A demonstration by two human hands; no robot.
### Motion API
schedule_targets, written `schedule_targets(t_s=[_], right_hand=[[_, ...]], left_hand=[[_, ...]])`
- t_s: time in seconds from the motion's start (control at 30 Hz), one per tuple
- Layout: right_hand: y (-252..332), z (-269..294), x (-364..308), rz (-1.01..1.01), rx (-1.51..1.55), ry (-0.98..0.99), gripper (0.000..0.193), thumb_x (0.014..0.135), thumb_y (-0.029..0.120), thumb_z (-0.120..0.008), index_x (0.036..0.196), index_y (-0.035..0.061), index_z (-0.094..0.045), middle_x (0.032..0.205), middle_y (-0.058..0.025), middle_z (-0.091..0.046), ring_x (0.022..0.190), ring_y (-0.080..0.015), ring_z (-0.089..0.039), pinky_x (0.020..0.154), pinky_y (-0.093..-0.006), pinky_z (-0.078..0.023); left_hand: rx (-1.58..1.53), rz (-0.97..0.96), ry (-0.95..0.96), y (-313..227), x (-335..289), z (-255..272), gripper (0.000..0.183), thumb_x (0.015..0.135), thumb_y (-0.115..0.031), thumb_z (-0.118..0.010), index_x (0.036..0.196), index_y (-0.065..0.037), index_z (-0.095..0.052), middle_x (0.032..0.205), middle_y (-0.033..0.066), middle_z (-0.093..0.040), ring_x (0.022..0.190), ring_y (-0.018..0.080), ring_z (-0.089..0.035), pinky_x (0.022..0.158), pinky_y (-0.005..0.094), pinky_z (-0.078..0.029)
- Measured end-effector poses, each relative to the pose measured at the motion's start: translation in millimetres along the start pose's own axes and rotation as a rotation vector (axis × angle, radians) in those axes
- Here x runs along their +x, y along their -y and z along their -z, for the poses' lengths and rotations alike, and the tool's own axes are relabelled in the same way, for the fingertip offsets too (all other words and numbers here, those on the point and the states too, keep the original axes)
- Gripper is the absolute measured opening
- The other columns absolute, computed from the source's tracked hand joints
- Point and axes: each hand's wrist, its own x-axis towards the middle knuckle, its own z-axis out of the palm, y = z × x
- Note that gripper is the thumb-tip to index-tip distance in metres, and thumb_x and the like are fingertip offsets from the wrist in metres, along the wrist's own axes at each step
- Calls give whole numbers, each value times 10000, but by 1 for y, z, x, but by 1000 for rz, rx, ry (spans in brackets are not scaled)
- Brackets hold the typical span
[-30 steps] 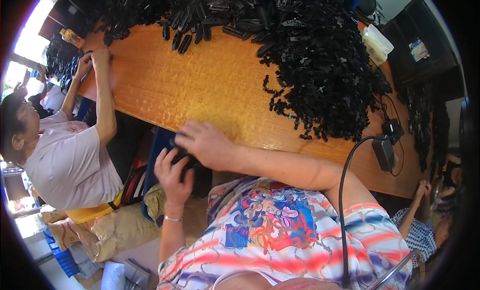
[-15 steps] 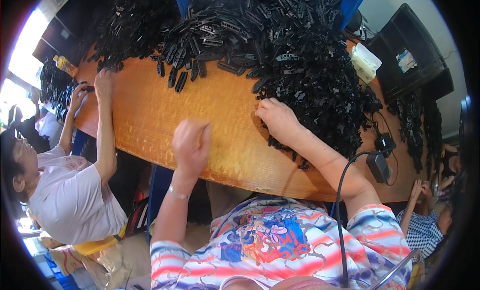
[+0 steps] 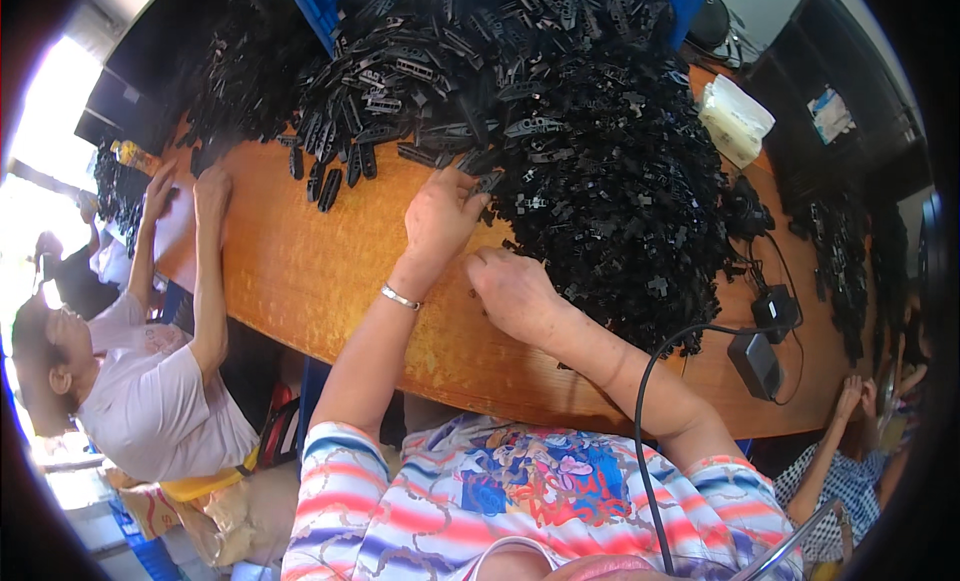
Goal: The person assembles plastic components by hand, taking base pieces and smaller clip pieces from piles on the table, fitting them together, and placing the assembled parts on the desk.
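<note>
A big heap of small black plastic parts [image 3: 590,151] covers the far half of an orange wooden table [image 3: 300,271]. My left hand [image 3: 440,216] reaches to the near edge of the heap, fingertips touching a black part [image 3: 487,184]. My right hand [image 3: 510,291] rests on the table just below it, fingers curled against the heap's edge; what it holds I cannot tell. A thin bracelet [image 3: 400,298] circles my left wrist.
A person in a white shirt [image 3: 150,401] sits at the table's left, both hands on the tabletop [image 3: 185,191]. Black adapters with cables [image 3: 765,331] lie at the right. A white plastic box [image 3: 735,116] stands behind the heap. Another person's hand [image 3: 850,396] shows lower right.
My left hand has moved up from the table's near edge to the heap. My right hand has drawn back from the heap toward me. The view has shifted closer to the pile.
</note>
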Motion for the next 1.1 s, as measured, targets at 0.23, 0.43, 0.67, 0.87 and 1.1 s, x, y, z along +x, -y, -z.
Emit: schedule_targets(t_s=[0.23,0.43,0.67,0.87,1.1], right_hand=[[-13,14,-4,-7,93,-58,208,869,28,-772,1002,68,-616,967,-146,-681,885,-389,-738,738,-476,-606],[-1,10,23,8,273,-186,245,883,62,-853,978,54,-627,953,-136,-657,844,-404,-707,710,-474,-578],[32,-5,37,48,315,-255,210,891,23,-839,976,37,-647,951,-137,-655,842,-389,-688,719,-456,-561],[41,-24,38,28,314,-296,224,869,20,-853,944,41,-643,937,-130,-653,833,-378,-686,699,-454,-545],[43,-36,32,37,361,-273,188,881,10,-837,953,40,-666,955,-145,-663,853,-386,-697,713,-452,-554]], left_hand=[[42,-71,-190,46,-53,28,258,844,-114,-885,1042,-64,-729,996,103,-716,931,304,-715,811,437,-573],[50,-148,-368,82,-99,41,264,825,-53,-877,1048,-53,-737,941,113,-667,872,290,-692,779,406,-563],[-20,-183,-369,80,-132,46,262,821,-32,-864,1049,-53,-737,953,127,-659,924,338,-676,819,437,-551],[-45,-196,-409,77,-148,45,255,823,-22,-854,1042,-61,-731,979,132,-655,948,357,-657,826,458,-536],[-34,-202,-413,82,-160,44,248,849,-35,-837,1073,-45,-731,991,136,-655,962,370,-654,835,473,-532]])
